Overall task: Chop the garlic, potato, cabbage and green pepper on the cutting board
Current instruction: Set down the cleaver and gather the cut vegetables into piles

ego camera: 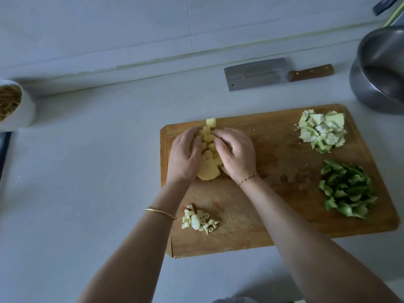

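Gathering: left hand (184,156) curls round the potato (208,145) chunks at the board's (273,149) far left, seemingly heaping them.
Garlic (200,219): chopped, near the front edge, kept apart.
Right hand (237,154): cups the same heap.
Cleaver (258,74): on the tabletop (87,160) behind, freeing both hands.
Cabbage (321,131), pepper (347,189): separate chopped heaps, right.

A kitchen, most likely a home one. A pale counter (87,171) runs along a tiled wall (109,29). On it lies a wooden cutting board (273,215) bearing heaps of cut garlic (199,219), potato (207,169), cabbage (321,132) and green pepper (347,191). A cleaver (258,74) with a wooden handle lies flat behind the board. A steel pot (367,95) stands at the right (only partly in view), and a white tub (24,112) of pale strands at the left.
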